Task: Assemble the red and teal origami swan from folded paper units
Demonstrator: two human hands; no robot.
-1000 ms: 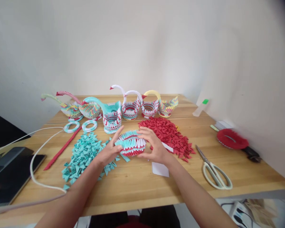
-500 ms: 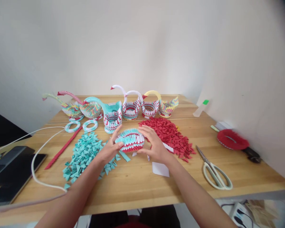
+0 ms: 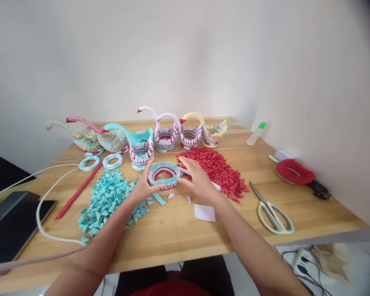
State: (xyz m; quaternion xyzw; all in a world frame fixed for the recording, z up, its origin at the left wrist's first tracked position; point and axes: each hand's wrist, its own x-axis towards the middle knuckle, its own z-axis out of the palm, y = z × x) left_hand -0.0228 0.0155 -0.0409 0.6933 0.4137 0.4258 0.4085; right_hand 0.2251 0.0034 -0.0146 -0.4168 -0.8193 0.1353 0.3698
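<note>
Between my two hands is a ring built of folded paper pieces (image 3: 165,181) in turquoise, white and red, its hollow middle facing up. My left hand (image 3: 145,186) curls around its left side, thumb along the near edge. My right hand (image 3: 197,179) grips the right side, fingers over the far edge and thumb nearer me. A heap of turquoise folded paper triangles (image 3: 106,201) lies beside my left hand, and a heap of red ones (image 3: 216,168) behind my right. Small white paper pieces (image 3: 189,199) and a white paper sheet (image 3: 204,212) lie in front.
Several paper swans (image 3: 142,150) stand along the back. Two paper rings (image 3: 112,161) and a long red strip (image 3: 77,193) lie left, near a white cable (image 3: 41,222) and a dark device (image 3: 18,222). Scissors (image 3: 273,213) and a red paper ring (image 3: 296,172) lie right.
The paper ring has tipped from showing its side to lying flatter, so its open middle shows. Both hands have turned with it. The whole view has shifted slightly.
</note>
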